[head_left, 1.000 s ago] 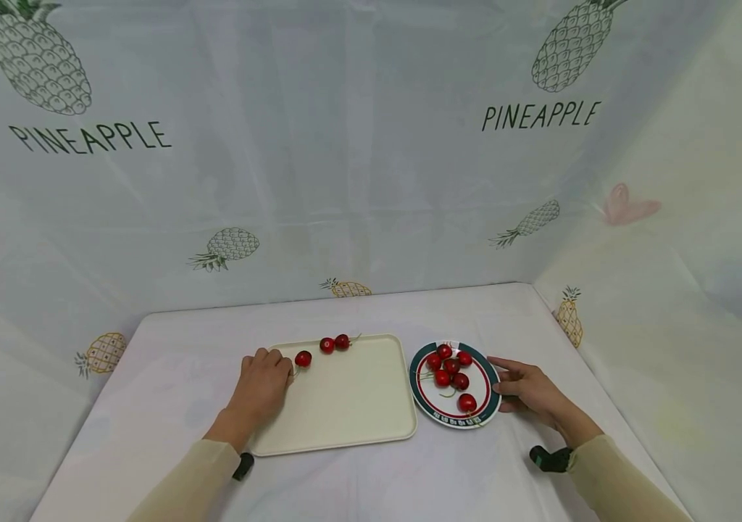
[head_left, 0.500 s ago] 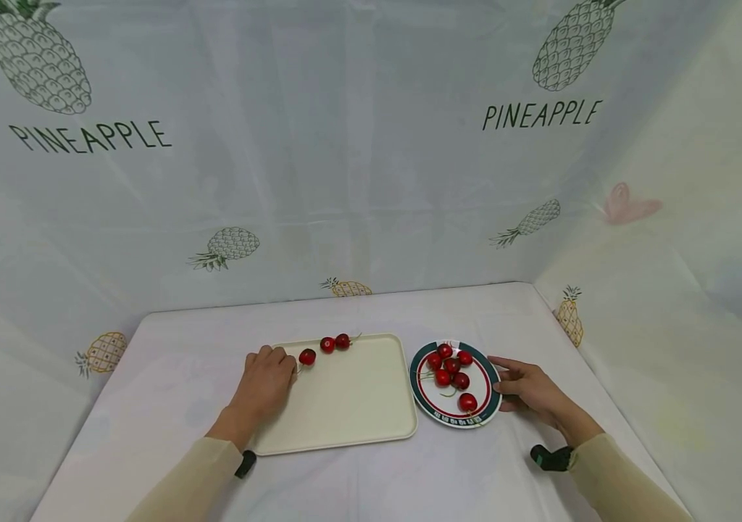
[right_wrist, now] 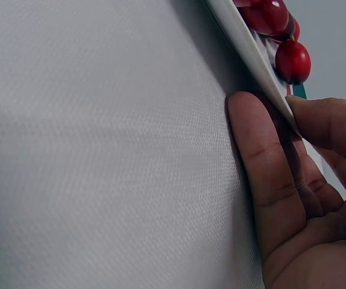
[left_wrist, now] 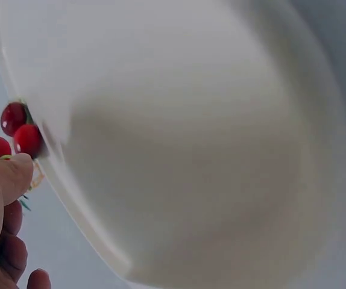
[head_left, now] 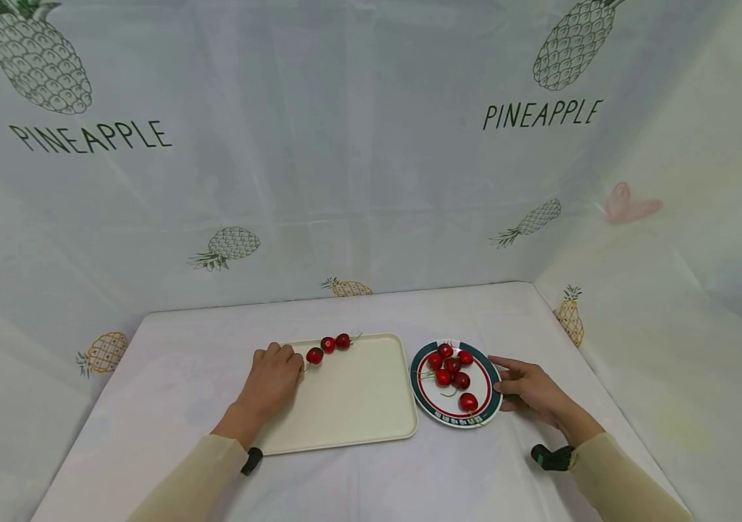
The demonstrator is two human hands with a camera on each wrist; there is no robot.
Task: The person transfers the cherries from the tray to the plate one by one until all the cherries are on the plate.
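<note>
In the head view my left hand (head_left: 274, 382) is over the left end of a cream tray (head_left: 358, 406). It pinches a red cherry (head_left: 315, 356) by its stem, and the cherry hangs just off the fingertips near the tray's far edge. Two more cherries (head_left: 335, 343) lie close together at that edge. My right hand (head_left: 530, 395) holds the right rim of a round plate (head_left: 423, 402) with a green border. In the right wrist view the thumb (right_wrist: 330, 123) is on the rim and fingers lie beneath it. Several cherries (head_left: 452, 365) rest on the plate.
The plate stands right beside the tray's right edge. Both sit on a white cloth-covered table (head_left: 371, 478). A pineapple-printed curtain (head_left: 319, 159) hangs behind the table's far edge.
My left hand has moved a little to the right with the cherry, bringing it nearer the two other cherries. The right hand and the plate have stayed in place.
</note>
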